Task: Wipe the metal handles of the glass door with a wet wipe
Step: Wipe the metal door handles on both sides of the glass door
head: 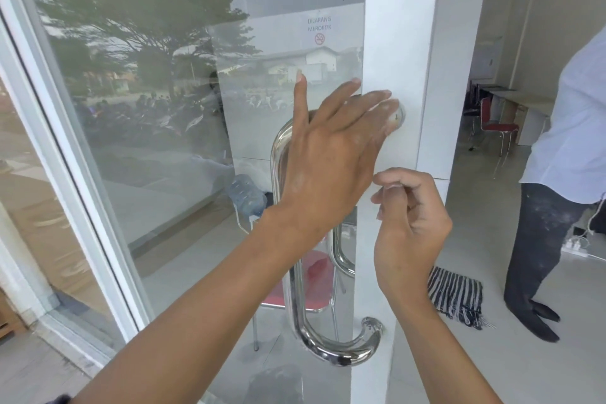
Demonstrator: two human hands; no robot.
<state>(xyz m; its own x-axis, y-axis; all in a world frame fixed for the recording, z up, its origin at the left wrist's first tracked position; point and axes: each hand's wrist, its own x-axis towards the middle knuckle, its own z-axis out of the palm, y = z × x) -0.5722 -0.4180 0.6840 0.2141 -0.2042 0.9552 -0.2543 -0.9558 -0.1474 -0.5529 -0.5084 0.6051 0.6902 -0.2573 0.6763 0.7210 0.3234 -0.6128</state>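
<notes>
Left hand [331, 154], fingers straight and spread, lies flat against the white door frame [398, 43], fingertips over the upper mount of the metal handle [296, 298]. Right hand [410, 223], just below it beside the frame, is loosely curled; whether it holds a wipe cannot be told. Behind the glass door [164, 108], left of the handle, lies a water jug [246, 195], contents unclear.

at frame centre the left hand [331, 154] lay spread over the curved chrome door handle [303, 315]; the right hand [410, 226] curled just beside the white door frame [400, 43].
</notes>
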